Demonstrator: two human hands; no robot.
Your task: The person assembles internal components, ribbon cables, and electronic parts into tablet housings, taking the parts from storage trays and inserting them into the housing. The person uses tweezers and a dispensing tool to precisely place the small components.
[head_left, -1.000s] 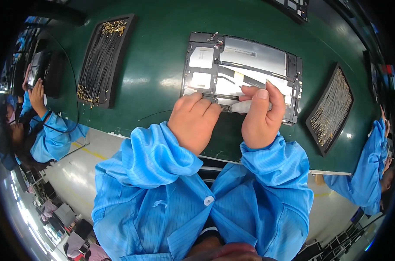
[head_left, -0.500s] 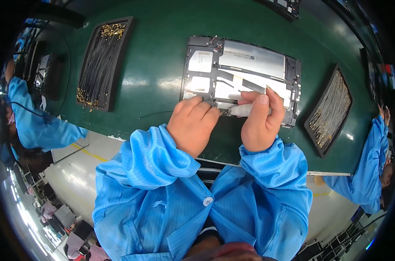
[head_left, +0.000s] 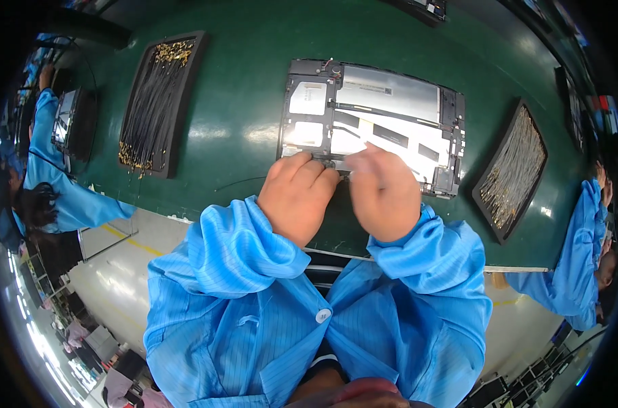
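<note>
Resting left hand (head_left: 295, 198): we touch the rectangular black-and-silver metal panel (head_left: 390, 102) ahead; grip hidden.
Right hand (head_left: 385, 197): now nearer the left, closure too blurred to tell; likely closer joint work.

Head-worn, the one wide fisheye view looks steeply down from the near side of the opened flat device (head_left: 392, 105), fairly close to it, taking in the green counter (head_left: 248, 88) around it and the blue jacket (head_left: 254, 340) on that same side.
</note>
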